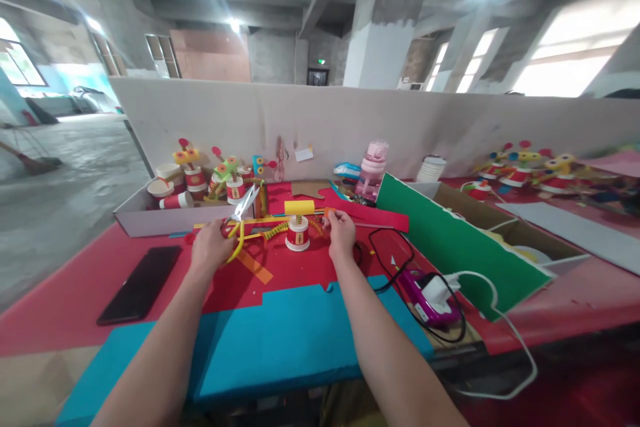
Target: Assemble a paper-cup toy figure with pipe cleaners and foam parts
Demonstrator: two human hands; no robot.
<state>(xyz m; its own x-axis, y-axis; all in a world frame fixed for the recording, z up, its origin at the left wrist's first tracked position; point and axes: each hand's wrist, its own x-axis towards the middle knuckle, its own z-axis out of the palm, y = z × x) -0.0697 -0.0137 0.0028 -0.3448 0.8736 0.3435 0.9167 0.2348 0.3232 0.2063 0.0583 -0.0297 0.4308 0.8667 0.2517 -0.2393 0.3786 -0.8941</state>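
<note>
My left hand (213, 245) is closed on the yellow handle of a pair of scissors (246, 203), whose metal blades point up and away from me. My right hand (342, 232) pinches a small orange paper piece (328, 212) between thumb and fingertips. Between the hands stands a red and white paper cup figure (298, 235), upside down, topped by a yellow paper roll (299, 207). Folded yellow paper springs (277, 231) stick out at its sides. An orange paper strip (255, 267) lies on the red table cover near the scissors.
Finished cup figures stand in a white box (150, 217) at the back left. A black phone (140, 285) lies at left, blue card (280, 340) in front. On the right are a purple power strip (431, 298), cables and a green-sided box (460, 250). A pink bottle (373, 170) stands behind.
</note>
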